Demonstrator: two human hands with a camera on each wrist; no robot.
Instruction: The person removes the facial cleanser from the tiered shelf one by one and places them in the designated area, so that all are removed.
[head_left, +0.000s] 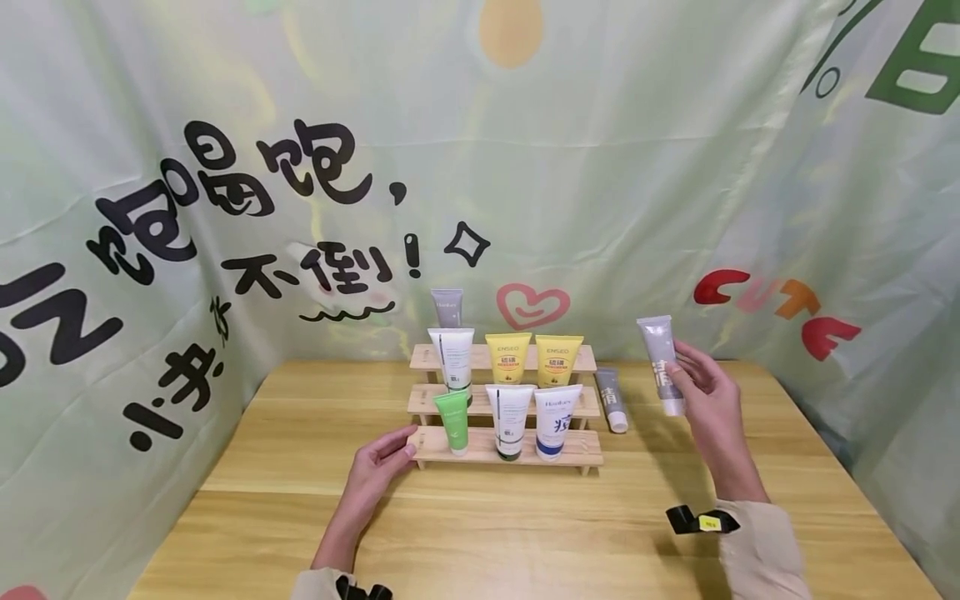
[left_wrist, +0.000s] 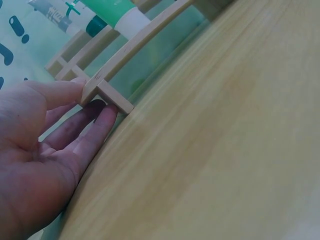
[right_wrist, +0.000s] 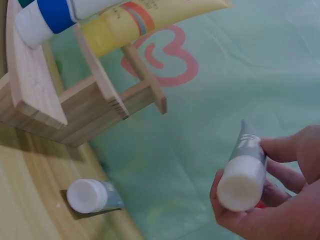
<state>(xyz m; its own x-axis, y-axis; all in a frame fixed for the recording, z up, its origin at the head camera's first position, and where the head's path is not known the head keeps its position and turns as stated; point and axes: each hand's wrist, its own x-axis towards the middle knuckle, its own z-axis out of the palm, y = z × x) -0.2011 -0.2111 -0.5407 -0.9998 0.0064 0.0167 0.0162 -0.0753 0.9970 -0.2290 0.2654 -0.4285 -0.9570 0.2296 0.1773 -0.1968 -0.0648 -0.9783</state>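
Note:
In the head view my right hand [head_left: 712, 400] holds a grey squeeze tube [head_left: 657, 358] above the table, right of the stepped wooden rack [head_left: 480, 446]. The right wrist view shows its white cap [right_wrist: 242, 184] facing the camera, thumb on one side and fingers round the other. My left hand [head_left: 378, 467] pinches the left end of the rack's lowest shelf; in the left wrist view the thumb [left_wrist: 62, 92] lies at the board's edge, with fingers beneath. On that shelf stand a green tube [head_left: 453, 423], a white tube [head_left: 511, 421] and a blue-banded white tube [head_left: 554, 421].
A second grey tube [head_left: 611, 402] lies on the table [head_left: 510, 533] just right of the rack. Higher shelves hold a white tube [head_left: 452, 358], two yellow tubes [head_left: 508, 358] and a grey tube [head_left: 447, 308]. A printed cloth [head_left: 600, 183] hangs behind.

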